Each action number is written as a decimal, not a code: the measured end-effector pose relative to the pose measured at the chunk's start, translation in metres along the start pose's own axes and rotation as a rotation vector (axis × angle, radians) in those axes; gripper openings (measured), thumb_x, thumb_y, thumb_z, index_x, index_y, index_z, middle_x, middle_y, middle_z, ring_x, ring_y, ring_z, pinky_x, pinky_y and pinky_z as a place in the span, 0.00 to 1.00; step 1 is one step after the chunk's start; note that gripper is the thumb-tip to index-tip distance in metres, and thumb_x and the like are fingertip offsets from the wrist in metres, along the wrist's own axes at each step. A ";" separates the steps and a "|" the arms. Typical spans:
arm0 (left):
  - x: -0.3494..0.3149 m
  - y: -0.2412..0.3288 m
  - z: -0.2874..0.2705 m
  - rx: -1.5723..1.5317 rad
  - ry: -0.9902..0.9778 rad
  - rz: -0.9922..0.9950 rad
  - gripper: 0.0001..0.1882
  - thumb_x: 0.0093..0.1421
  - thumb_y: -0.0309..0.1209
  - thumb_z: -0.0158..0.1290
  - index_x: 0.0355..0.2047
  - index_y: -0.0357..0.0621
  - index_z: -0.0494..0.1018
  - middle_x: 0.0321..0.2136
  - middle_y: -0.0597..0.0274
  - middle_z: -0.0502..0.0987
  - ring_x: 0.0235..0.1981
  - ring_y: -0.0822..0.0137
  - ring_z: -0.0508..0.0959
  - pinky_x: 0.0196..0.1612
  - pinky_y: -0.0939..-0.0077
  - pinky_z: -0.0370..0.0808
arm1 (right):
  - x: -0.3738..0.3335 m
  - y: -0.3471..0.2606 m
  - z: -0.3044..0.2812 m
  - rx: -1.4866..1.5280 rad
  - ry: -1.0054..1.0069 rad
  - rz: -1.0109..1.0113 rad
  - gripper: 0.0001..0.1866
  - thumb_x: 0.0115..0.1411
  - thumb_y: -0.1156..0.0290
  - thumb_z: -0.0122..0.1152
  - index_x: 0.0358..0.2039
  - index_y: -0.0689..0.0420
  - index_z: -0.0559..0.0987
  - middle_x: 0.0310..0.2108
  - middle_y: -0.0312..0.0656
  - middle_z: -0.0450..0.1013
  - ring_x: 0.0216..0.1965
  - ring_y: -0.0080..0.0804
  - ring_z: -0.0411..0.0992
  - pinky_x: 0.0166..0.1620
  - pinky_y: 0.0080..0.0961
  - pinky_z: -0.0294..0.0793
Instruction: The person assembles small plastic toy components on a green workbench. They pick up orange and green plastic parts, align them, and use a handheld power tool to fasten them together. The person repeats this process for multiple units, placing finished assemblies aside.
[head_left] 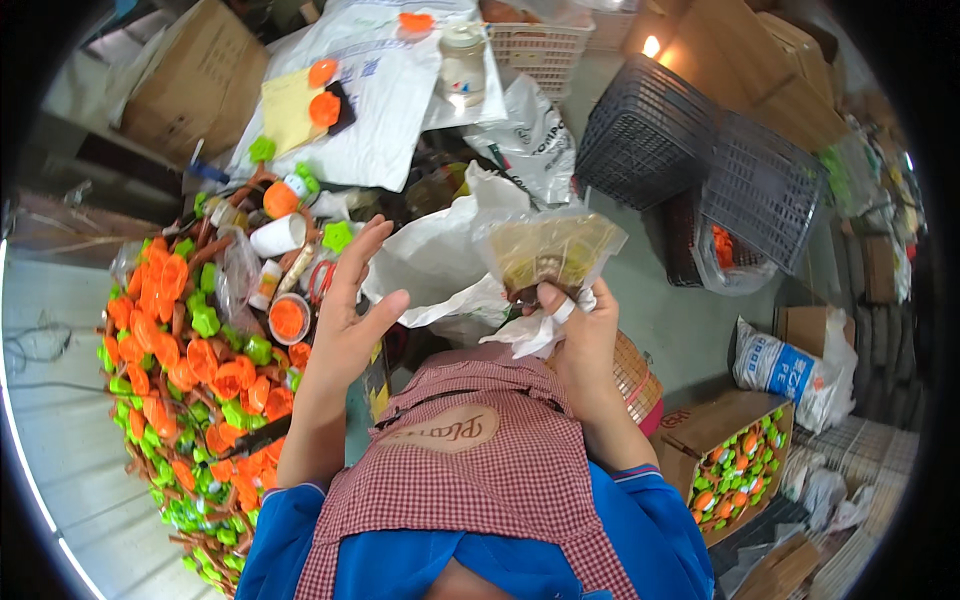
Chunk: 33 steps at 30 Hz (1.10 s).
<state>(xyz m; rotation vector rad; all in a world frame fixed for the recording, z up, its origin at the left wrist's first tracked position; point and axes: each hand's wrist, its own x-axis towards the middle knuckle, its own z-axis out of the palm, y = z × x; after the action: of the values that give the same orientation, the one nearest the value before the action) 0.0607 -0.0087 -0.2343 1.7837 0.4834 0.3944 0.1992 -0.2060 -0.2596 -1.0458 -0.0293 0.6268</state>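
Note:
My right hand [588, 340] is closed on the lower edge of a clear plastic bag [555, 250] with something yellowish-brown and flat in it. Its thumb presses on the bag's front, and a white band [563, 311] circles one digit. Crumpled white plastic [530, 335] hangs beside the same hand. Fingers stretched and thumb apart, my left hand [350, 310] holds nothing. Between the hands gapes a large white plastic sack [430, 260], its mouth toward me. What lies inside it is hidden. A small tub with an orange piece [287, 318] stands just left of my left wrist.
Orange and green plastic parts [160, 350] with brown stems heap up on the left. At the back are a white sheet [350, 110] and a glass jar [462, 65]. Dark crates [645, 130] stand right; a carton [730, 470] of similar parts sits lower right.

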 end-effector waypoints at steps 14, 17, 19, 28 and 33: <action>-0.014 0.003 -0.007 0.045 0.121 0.058 0.33 0.57 0.35 0.60 0.62 0.45 0.64 0.64 0.52 0.62 0.66 0.58 0.60 0.66 0.63 0.55 | 0.033 0.007 0.014 0.085 -0.156 0.026 0.15 0.59 0.80 0.62 0.46 0.64 0.75 0.38 0.43 0.78 0.33 0.31 0.78 0.36 0.27 0.79; -0.013 0.011 -0.006 0.110 0.121 0.056 0.29 0.56 0.32 0.60 0.59 0.43 0.68 0.63 0.52 0.65 0.64 0.59 0.63 0.65 0.64 0.57 | 0.034 0.007 0.016 0.101 -0.205 0.028 0.15 0.59 0.79 0.63 0.47 0.64 0.75 0.38 0.44 0.78 0.34 0.31 0.78 0.36 0.27 0.79; -0.005 0.016 0.001 0.164 0.141 0.138 0.24 0.56 0.31 0.60 0.53 0.42 0.73 0.58 0.55 0.71 0.60 0.57 0.68 0.63 0.64 0.61 | 0.035 0.003 0.024 0.110 -0.230 0.029 0.15 0.59 0.78 0.63 0.47 0.64 0.75 0.39 0.44 0.78 0.34 0.31 0.78 0.36 0.27 0.79; 0.015 0.017 0.024 0.359 0.110 0.298 0.15 0.52 0.35 0.63 0.38 0.41 0.78 0.42 0.57 0.77 0.44 0.54 0.74 0.49 0.63 0.69 | 0.025 -0.009 0.056 0.127 -0.306 0.017 0.13 0.62 0.73 0.61 0.45 0.63 0.75 0.38 0.44 0.77 0.31 0.30 0.77 0.34 0.26 0.78; 0.014 0.018 0.018 0.384 0.102 0.337 0.11 0.51 0.34 0.64 0.30 0.42 0.77 0.34 0.61 0.78 0.40 0.56 0.74 0.45 0.65 0.68 | 0.026 -0.009 0.057 0.110 -0.317 0.059 0.13 0.60 0.76 0.62 0.46 0.63 0.75 0.37 0.43 0.78 0.30 0.28 0.77 0.31 0.25 0.80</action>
<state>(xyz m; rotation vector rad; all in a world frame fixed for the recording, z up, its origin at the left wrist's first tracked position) 0.0835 -0.0204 -0.2212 2.2358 0.3431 0.6643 0.2067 -0.1506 -0.2296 -0.8354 -0.2388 0.8338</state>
